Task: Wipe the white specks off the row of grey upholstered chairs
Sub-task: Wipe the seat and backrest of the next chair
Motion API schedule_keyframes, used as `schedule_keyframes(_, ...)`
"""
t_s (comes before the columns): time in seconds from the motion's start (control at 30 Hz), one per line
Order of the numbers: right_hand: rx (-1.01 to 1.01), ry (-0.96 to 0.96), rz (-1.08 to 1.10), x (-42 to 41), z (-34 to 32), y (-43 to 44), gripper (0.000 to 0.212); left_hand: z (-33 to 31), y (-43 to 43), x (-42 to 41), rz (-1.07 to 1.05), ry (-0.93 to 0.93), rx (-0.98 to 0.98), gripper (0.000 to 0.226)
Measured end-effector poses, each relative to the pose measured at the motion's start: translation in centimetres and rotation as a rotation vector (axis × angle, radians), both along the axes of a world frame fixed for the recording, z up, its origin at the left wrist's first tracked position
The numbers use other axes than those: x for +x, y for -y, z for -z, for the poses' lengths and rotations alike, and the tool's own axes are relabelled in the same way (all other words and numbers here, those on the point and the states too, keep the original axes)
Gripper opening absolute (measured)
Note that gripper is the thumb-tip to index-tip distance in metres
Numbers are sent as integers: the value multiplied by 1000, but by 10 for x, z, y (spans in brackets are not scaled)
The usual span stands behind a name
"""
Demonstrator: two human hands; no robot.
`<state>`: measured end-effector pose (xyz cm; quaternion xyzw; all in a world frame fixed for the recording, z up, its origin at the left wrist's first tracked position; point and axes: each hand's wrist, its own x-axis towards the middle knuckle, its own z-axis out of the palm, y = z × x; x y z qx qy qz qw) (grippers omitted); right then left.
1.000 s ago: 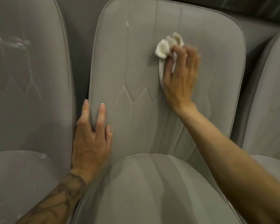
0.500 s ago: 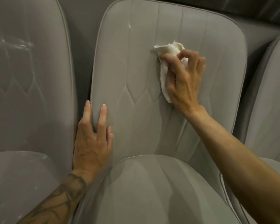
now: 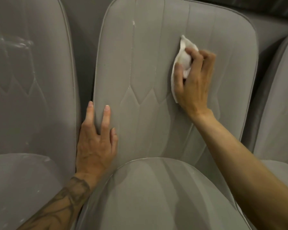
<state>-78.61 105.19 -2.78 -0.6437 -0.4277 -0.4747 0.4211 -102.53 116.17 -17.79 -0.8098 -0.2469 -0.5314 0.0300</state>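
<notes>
White and crumpled, the cloth [image 3: 184,59] is gripped in the curled fingers of the right hand [image 3: 195,82] and pressed against the middle chair [image 3: 148,68], on the right part of its grey backrest. The left hand [image 3: 96,145] lies flat on the backrest's near left edge, fingers straight. White specks [image 3: 133,23] dot a far seam.

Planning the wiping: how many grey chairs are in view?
3: the left chair, the middle chair, and the right chair, cut off by the frame edge. More may lie outside view.

Cloth [image 3: 183,59] and right hand [image 3: 194,82] farther right.
</notes>
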Motion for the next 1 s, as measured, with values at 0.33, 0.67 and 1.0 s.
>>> schedule_keyframes(0.33, 53, 81, 29, 3, -40, -19, 32, -1, 1, 0, -4, 1, -1, 58)
schedule_keyframes(0.67, -179, 227, 77, -1, -13, 4, 30, 0, 0, 1, -20, 0, 3, 59)
schedule_keyframes(1.0, -209, 288, 70, -17, 31, 2, 22, 0, 1, 1, -20, -8, -1, 58)
